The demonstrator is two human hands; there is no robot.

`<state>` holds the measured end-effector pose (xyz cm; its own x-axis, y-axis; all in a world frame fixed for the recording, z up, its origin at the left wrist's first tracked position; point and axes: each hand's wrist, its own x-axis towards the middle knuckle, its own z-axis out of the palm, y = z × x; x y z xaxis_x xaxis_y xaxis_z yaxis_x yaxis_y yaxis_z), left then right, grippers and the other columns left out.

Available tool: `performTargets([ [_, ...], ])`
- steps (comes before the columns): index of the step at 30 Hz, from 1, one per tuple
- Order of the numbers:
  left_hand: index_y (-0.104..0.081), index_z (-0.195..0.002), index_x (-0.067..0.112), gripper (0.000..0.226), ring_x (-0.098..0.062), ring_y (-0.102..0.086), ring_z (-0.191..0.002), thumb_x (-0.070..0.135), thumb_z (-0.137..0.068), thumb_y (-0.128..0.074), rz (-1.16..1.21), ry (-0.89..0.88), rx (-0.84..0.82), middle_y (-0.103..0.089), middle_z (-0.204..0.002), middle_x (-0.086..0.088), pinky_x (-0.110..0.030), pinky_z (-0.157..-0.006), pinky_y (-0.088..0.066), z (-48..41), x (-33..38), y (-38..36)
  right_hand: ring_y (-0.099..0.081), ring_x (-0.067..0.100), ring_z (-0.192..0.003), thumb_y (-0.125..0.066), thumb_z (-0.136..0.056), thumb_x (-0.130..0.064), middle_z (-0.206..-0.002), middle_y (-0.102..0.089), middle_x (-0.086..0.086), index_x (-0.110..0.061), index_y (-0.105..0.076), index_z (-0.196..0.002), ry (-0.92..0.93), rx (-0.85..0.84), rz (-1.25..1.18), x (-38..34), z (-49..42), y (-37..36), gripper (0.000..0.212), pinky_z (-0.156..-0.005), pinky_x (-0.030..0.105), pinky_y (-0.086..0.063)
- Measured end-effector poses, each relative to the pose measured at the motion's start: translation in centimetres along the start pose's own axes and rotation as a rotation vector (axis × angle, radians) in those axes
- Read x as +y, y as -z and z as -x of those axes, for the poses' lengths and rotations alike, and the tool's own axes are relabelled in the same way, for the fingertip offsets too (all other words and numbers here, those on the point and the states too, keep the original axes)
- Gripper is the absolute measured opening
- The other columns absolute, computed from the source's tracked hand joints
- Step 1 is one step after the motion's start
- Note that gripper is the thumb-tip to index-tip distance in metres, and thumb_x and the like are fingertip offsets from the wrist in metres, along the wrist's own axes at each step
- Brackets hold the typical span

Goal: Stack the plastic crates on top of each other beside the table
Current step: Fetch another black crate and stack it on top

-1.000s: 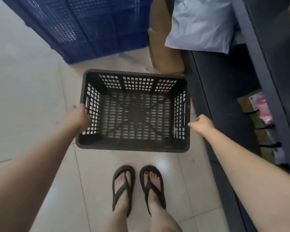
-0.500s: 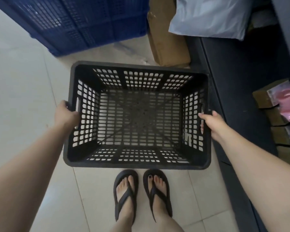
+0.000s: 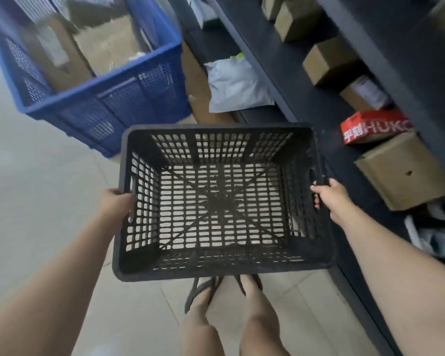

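Over tiled floor [image 3: 36,188], both hands grip black crate [image 3: 221,268] beside shelving [image 3: 306,104].

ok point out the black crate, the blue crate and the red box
black crate [image 3: 217,271], head view, near rim
blue crate [image 3: 118,104], head view, front wall
red box [image 3: 372,127], head view, printed side

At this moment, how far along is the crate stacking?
Done: nothing looks stacked yet. In hand: the empty black crate, gripped by the left hand and right hand above the floor. Left: set it on another crate; the blue crate holds cardboard.
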<state>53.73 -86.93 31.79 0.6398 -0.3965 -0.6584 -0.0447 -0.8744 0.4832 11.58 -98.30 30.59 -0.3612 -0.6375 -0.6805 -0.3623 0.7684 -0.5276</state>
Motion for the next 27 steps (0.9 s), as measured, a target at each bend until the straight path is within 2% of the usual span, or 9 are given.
performTargets([
  [5,-0.06,-0.106,-0.002,0.022,-0.019,-0.049,-0.056,-0.001,-0.084,-0.059,-0.077,-0.168,-0.113,-0.052,-0.066,-0.007,-0.028,-0.054,-0.043,5.9,5.1,1.5,-0.045,0.018,-0.056,-0.056,-0.091,-0.004,-0.072,-0.053,0.006,-0.018,-0.055,-0.092,-0.035,0.112,-0.121,2.1,7.1,7.5,0.014,-0.049,0.03,-0.038],
  [8,-0.062,-0.104,-0.006,0.021,-0.022,-0.053,-0.057,-0.002,-0.083,-0.061,-0.151,-0.274,-0.157,-0.056,-0.067,-0.01,-0.031,-0.056,-0.047,9.3,6.9,0.7,-0.048,0.019,-0.058,-0.059,-0.09,-0.007,-0.074,-0.056,0.007,-0.023,-0.05,-0.113,-0.065,0.17,-0.215,5.6,10.8,11.7,0.029,-0.05,0.029,-0.041],
  [11,-0.061,-0.105,-0.004,0.023,-0.031,-0.062,-0.076,-0.003,-0.082,-0.06,-0.215,-0.33,-0.224,-0.062,-0.082,-0.017,-0.045,-0.08,-0.056,13.2,7.9,-1.2,-0.048,0.019,-0.058,-0.06,-0.092,-0.013,-0.072,-0.054,0.008,-0.013,-0.055,-0.114,-0.084,0.238,-0.305,10.6,15.0,15.6,0.022,-0.051,0.03,-0.041],
  [13,-0.06,-0.097,0.001,0.015,-0.031,-0.061,-0.081,-0.004,-0.082,-0.059,-0.261,-0.381,-0.268,-0.06,-0.078,-0.016,-0.051,-0.087,-0.053,16.8,7.9,-2.9,-0.049,0.02,-0.058,-0.06,-0.093,-0.016,-0.071,-0.054,0.008,-0.009,-0.056,-0.117,-0.093,0.305,-0.35,14.9,17.9,18.0,0.026,-0.051,0.03,-0.043],
  [16,-0.059,-0.095,-0.006,0.015,-0.032,-0.059,-0.077,-0.006,-0.08,-0.059,-0.333,-0.447,-0.337,-0.059,-0.078,-0.02,-0.044,-0.076,-0.053,22.1,7.2,-5.9,-0.049,0.02,-0.058,-0.061,-0.093,-0.017,-0.069,-0.053,0.009,-0.003,-0.058,-0.115,-0.125,0.401,-0.431,21.7,22.5,21.6,0.027,-0.051,0.03,-0.043],
  [19,-0.058,-0.108,-0.016,0.032,-0.041,-0.065,-0.085,-0.002,-0.079,-0.062,-0.408,-0.541,-0.426,-0.063,-0.089,-0.028,-0.045,-0.079,-0.054,29.0,5.0,-9.8,-0.051,0.021,-0.059,-0.059,-0.093,-0.015,-0.072,-0.054,0.01,-0.002,-0.055,-0.121,-0.19,0.489,-0.53,30.1,28.1,25.3,0.031,-0.051,0.031,-0.044],
  [21,-0.059,-0.103,-0.011,0.024,-0.041,-0.064,-0.093,0.001,-0.082,-0.063,-0.469,-0.621,-0.485,-0.063,-0.091,-0.024,-0.045,-0.086,-0.053,35.1,2.5,-12.3,-0.05,0.022,-0.059,-0.058,-0.094,-0.011,-0.071,-0.052,0.012,0.0,-0.055,-0.12,-0.231,0.541,-0.613,36.4,32.2,27.7,0.029,-0.052,0.033,-0.043],
  [24,-0.058,-0.106,-0.01,0.023,-0.034,-0.06,-0.08,-0.002,-0.085,-0.058,-0.554,-0.711,-0.602,-0.06,-0.079,-0.019,-0.041,-0.079,-0.051,44.1,-3.0,-15.8,-0.047,0.023,-0.056,-0.058,-0.092,-0.006,-0.067,-0.049,0.013,0.005,-0.056,-0.109,-0.278,0.619,-0.698,46.4,38.9,30.5,0.02,-0.053,0.033,-0.042],
  [27,-0.056,-0.105,-0.011,0.022,-0.029,-0.057,-0.064,-0.003,-0.084,-0.059,-0.663,-0.803,-0.7,-0.056,-0.071,-0.017,-0.04,-0.067,-0.05,52.1,-9.1,-19.6,-0.05,0.024,-0.057,-0.059,-0.091,-0.005,-0.069,-0.053,0.014,-0.001,-0.058,-0.105,-0.342,0.731,-0.762,56.0,46.4,33.0,0.014,-0.055,0.034,-0.046],
])
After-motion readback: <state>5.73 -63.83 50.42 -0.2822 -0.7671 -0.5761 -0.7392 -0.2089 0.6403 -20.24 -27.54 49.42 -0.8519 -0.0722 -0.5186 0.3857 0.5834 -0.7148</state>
